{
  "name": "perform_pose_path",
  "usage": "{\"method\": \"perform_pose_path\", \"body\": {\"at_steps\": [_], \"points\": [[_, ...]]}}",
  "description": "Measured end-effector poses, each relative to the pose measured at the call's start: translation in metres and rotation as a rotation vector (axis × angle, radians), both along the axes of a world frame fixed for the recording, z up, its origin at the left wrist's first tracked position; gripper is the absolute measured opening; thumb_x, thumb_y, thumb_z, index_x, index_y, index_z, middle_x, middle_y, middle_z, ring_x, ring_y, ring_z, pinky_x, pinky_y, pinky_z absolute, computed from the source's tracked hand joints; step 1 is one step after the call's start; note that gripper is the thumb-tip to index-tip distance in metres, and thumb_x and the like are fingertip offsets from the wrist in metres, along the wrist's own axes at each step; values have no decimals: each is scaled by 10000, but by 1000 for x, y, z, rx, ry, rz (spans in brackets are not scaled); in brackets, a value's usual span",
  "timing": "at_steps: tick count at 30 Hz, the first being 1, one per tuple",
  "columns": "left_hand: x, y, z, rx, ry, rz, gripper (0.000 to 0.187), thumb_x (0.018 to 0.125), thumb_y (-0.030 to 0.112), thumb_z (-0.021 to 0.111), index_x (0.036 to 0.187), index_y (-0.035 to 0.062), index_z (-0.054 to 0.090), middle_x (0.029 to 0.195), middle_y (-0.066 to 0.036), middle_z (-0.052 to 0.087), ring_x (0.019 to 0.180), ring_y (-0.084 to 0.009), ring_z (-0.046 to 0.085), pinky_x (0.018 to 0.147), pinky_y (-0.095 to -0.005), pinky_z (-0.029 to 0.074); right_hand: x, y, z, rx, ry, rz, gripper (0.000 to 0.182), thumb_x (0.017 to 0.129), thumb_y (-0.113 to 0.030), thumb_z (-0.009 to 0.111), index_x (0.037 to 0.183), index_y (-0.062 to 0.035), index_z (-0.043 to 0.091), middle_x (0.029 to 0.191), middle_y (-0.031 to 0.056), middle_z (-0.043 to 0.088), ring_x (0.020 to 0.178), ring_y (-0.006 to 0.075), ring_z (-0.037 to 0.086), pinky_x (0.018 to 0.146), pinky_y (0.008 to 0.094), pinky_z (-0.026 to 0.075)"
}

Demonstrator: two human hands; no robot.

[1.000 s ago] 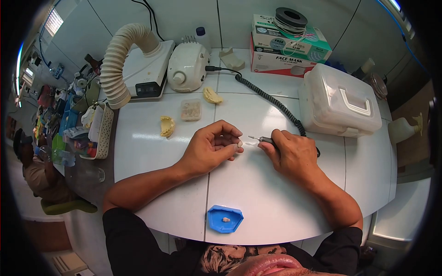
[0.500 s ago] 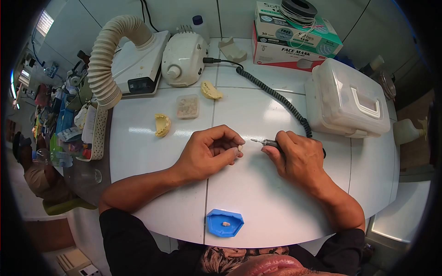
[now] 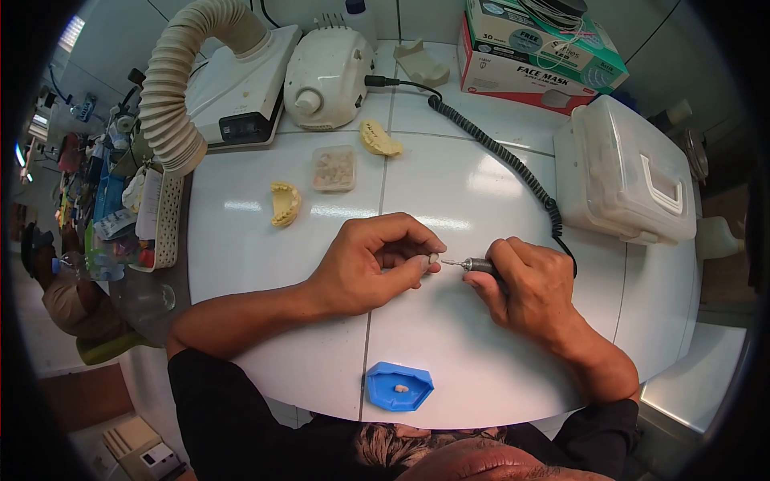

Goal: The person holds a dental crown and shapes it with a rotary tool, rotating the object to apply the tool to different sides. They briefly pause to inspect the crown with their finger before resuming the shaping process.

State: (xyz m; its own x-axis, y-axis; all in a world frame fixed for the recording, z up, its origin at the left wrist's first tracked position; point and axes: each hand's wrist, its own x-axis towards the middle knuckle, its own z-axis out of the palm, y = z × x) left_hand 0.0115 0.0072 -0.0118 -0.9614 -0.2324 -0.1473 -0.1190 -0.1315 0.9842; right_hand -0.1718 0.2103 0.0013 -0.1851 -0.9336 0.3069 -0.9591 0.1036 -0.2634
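Over a white table (image 3: 473, 361), the left hand (image 3: 369, 264) pinches a small pale piece (image 3: 434, 258) between thumb and fingers, while the right hand (image 3: 528, 284) grips a rotary handpiece (image 3: 481, 267) whose bit (image 3: 455, 263) points in from three o'clock, contact too fine to tell. Grinding appears the step in hand; the next move likely calls for light, steady pressure.

Head cam, close above table (image 3: 481, 361), faces fwd & down, v. wide view
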Motion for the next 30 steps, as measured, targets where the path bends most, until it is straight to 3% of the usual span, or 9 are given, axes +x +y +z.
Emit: {"method": "perform_pose_path", "body": {"at_steps": [9, 12, 21, 24, 27, 30], "points": [[0, 3, 3, -12, -27, 62, 366, 1013, -18, 704, 1360, -14, 591, 1049, -96, 742, 1029, -130, 772, 806, -236, 626, 3, -2, 2, 13, 35, -22, 470, 967, -480, 830, 814, -97, 606, 648, 54, 564, 481, 252, 581, 462, 385, 445], [3, 0, -2, -132, -13, -20, 438, 1015, -44, 692, 1417, 8, 527, 1115, -98, 692, 1125, -167, 768, 839, -237, 660, 5, -3, 3, 19, 36, -37, 470, 961, -480, 836, 808, -101, 603, 645, 52, 560, 479, 249, 581, 459, 384, 443], [2, -1, -1, -90, -49, 4, 395, 1015, -51, 685, 1384, -15, 550, 1131, -113, 686, 1106, -158, 759, 831, -241, 663, 4, -6, 6, 46, 36, -21, 463, 954, -462, 841, 804, -96, 600, 646, 55, 554, 485, 251, 587, 465, 377, 442], [0, 3, -2, -44, 14, 84, 302, 990, -29, 703, 1284, -42, 637, 1103, -109, 716, 1013, -134, 751, 801, -253, 630, 2, -7, 6, 42, 29, -15, 466, 954, -461, 841, 803, -93, 598, 648, 59, 555, 489, 256, 591, 471, 378, 449], [2, -1, -6, -109, 37, 3, 263, 1041, -45, 656, 1302, -61, 631, 1183, -130, 673, 1131, -179, 759, 860, -263, 666, 2, -5, 6, 48, 28, -11, 466, 955, -461, 840, 804, -92, 599, 651, 60, 558, 490, 260, 592, 474, 380, 454], [1, -1, -2, -107, 29, -2, 230, 1049, -44, 644, 1277, -72, 645, 1197, -136, 677, 1138, -188, 761, 867, -272, 668, 3, -5, 6, 48, 32, -12, 467, 958, -465, 837, 806, -93, 601, 651, 58, 562, 488, 258, 592, 473, 380, 454]]}}
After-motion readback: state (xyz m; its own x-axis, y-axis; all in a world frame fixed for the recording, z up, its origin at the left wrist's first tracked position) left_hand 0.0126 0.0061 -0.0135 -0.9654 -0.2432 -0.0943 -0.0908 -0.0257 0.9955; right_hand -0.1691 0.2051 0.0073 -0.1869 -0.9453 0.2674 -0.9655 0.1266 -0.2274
